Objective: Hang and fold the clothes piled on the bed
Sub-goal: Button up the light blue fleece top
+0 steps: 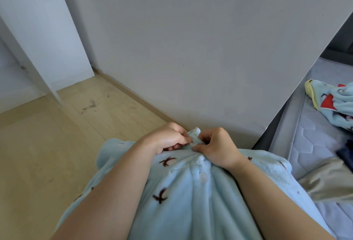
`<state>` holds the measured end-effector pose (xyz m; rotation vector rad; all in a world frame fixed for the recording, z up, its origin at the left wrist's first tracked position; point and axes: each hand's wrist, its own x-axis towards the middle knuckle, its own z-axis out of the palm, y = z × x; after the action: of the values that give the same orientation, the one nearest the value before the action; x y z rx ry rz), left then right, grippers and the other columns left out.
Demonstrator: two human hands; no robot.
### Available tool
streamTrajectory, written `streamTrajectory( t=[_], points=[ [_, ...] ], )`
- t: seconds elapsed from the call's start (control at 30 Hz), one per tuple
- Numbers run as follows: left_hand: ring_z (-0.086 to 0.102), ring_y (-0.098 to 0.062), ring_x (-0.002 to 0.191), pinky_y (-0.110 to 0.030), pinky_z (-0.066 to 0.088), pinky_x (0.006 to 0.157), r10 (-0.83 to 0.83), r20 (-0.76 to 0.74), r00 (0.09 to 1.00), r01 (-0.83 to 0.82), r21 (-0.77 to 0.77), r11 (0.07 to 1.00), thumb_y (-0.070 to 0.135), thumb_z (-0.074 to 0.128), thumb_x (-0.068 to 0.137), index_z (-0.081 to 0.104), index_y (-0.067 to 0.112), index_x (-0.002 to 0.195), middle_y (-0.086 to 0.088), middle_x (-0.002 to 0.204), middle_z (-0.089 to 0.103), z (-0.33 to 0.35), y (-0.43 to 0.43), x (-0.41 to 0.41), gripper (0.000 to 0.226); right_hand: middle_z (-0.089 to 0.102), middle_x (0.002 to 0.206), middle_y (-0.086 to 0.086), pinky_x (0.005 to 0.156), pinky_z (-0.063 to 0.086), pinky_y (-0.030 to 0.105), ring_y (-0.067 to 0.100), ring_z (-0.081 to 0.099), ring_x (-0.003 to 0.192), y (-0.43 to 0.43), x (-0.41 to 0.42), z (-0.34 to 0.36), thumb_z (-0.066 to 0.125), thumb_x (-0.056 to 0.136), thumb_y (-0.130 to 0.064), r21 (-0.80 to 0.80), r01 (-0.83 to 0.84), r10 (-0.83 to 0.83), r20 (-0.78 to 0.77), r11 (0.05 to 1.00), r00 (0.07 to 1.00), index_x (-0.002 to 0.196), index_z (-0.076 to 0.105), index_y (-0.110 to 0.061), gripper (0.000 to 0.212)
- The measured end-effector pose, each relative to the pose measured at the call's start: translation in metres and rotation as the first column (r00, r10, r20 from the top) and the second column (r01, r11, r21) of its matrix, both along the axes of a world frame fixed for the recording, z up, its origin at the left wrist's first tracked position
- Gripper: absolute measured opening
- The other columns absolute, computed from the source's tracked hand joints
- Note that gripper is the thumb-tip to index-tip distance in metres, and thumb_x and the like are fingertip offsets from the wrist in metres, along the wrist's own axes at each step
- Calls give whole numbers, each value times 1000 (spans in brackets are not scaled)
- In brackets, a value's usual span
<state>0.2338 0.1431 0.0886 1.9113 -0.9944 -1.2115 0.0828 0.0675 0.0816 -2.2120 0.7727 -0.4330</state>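
A light blue fleece pajama top (191, 192) with small brown bird marks and white buttons hangs in front of me, filling the lower middle of the head view. My left hand (168, 137) and my right hand (215, 146) pinch the fabric at its top edge, close together on either side of the button placket. One white button (203, 176) shows just below my hands. On the bed (309, 144) at the right lie a blue garment with yellow trim and red patches (336, 102), a beige garment (328, 180) and a dark piece (345, 153).
A grey wall (191, 48) stands straight ahead, with a pale wooden floor (57, 144) to the left. A white cabinet or door panel (47, 29) rises at the far left. The bed's dark frame edge (267, 134) runs along the right.
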Motion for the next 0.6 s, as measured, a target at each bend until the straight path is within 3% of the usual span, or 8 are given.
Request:
streamTrajectory(
  t=[0.1, 0.17, 0.3, 0.37, 0.43, 0.6],
  points=[
    [38, -4, 38, -18, 31, 41, -52, 99, 994, 54, -22, 998, 29, 67, 86, 64, 17, 70, 12, 43, 47, -1, 0, 1, 20, 44, 54, 2, 49, 29, 21, 12, 34, 52, 1, 0, -2, 74, 73, -4, 25, 33, -33, -17, 999, 999, 55, 54, -6, 27],
    [39, -7, 40, -19, 32, 42, -72, 122, 990, 74, -15, 997, 34, 70, 82, 64, 17, 68, 9, 45, 48, -2, 0, 1, 22, 45, 55, 2, 50, 30, 22, 13, 35, 53, 3, 1, -4, 73, 73, -3, 19, 51, -51, -27, 999, 998, 56, 56, -6, 24],
    [35, -7, 39, -18, 30, 39, -4, 8, 1000, 4, -49, 999, 21, 72, 82, 67, 17, 67, 7, 42, 45, -4, -2, 2, 17, 46, 61, 12, 55, 32, 29, 16, 36, 59, 4, 2, -5, 71, 76, -6, 12, 81, -80, -17, 997, 997, 71, 57, 11, 23],
    [32, -9, 38, -19, 27, 38, 98, -108, 989, -105, -59, 993, 11, 71, 81, 68, 14, 65, 3, 42, 43, -7, -4, 3, 17, 56, 65, 19, 56, 36, 28, 14, 42, 58, 4, 0, -3, 73, 77, -12, 58, 72, -72, 5, 996, 997, 75, 62, 8, 23],
    [31, -10, 39, -18, 26, 38, 149, -165, 975, -160, -53, 986, 8, 70, 81, 69, 11, 68, 2, 42, 42, -8, -7, 3, 13, 68, 71, 10, 56, 42, 23, 9, 52, 57, 6, -2, 2, 78, 76, -20, 162, 80, -89, 48, 983, 995, 76, 70, -6, 17],
    [31, -9, 37, -18, 25, 37, 146, -215, 966, -161, -53, 986, 7, 68, 82, 70, 6, 77, 1, 43, 42, -9, -9, 5, 6, 64, 60, -3, 50, 39, 14, 2, 49, 51, 8, 0, 2, 80, 73, -23, 213, 163, -188, 103, 963, 977, 71, 71, -11, 16]
  ],
)
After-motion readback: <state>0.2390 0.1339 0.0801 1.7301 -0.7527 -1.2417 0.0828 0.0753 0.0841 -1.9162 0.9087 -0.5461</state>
